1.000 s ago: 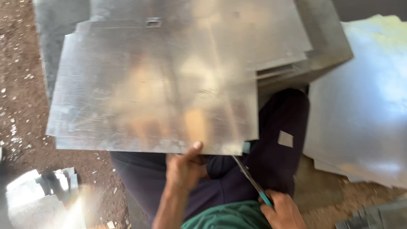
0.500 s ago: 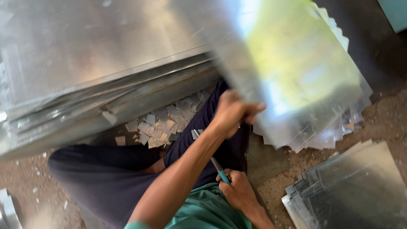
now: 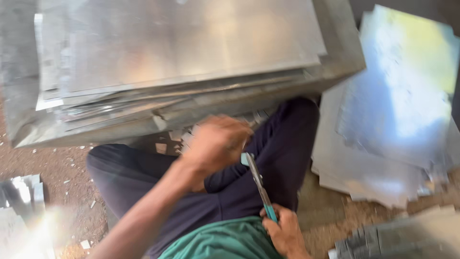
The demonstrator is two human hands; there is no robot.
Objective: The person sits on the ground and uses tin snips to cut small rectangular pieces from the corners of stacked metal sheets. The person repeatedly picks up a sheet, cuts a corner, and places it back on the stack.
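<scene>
Small metal offcuts [image 3: 21,192] lie on the dirt floor at far left. Big stack of metal sheets [image 3: 182,62] fills the top. Left hand [image 3: 218,144], blurred, hovers over the lap just below the stack; grip state unclear, nothing visibly held. Right hand [image 3: 286,232] is closed around the teal handles of tin snips [image 3: 258,184], blades pointing up toward the left hand. Loose sheets [image 3: 393,115] lie at right.

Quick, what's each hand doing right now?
Left hand: blurred, nothing held that shows; open or closed cannot be told.
Right hand: closed on snips.
</scene>
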